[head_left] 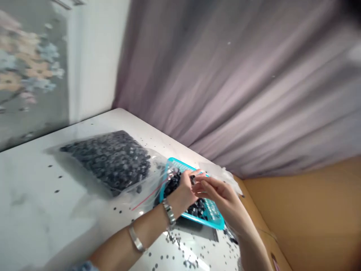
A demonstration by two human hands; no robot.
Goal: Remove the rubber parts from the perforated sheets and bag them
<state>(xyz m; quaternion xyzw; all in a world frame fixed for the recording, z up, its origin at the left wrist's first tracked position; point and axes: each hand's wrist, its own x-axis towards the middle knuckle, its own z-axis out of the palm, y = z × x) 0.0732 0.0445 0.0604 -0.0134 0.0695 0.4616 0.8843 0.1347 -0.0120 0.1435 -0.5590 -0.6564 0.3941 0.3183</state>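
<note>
A turquoise plastic basket (197, 218) with perforated walls holds many small black pieces (172, 183). My left hand (186, 188), with a watch and a silver bangle on its arm, reaches over the basket, its fingers curled and partly hidden. My right hand (218, 192) meets it from the right, with thumb and fingertips pinched together. Something dark shows between the fingertips, too small to identify. Left of the basket lies a clear zip bag (113, 162) full of small black ring-like pieces. Its red seal strip (149, 195) runs close to the basket.
Loose black bits (169, 246) are scattered over the white marbled table (36, 210). A dark flat object (194, 227) lies under the basket's near side. Crumpled clear plastic (225, 175) sits behind it. A greyish-purple curtain (214, 82) hangs along the far edge, with a brown panel (304, 210) at right.
</note>
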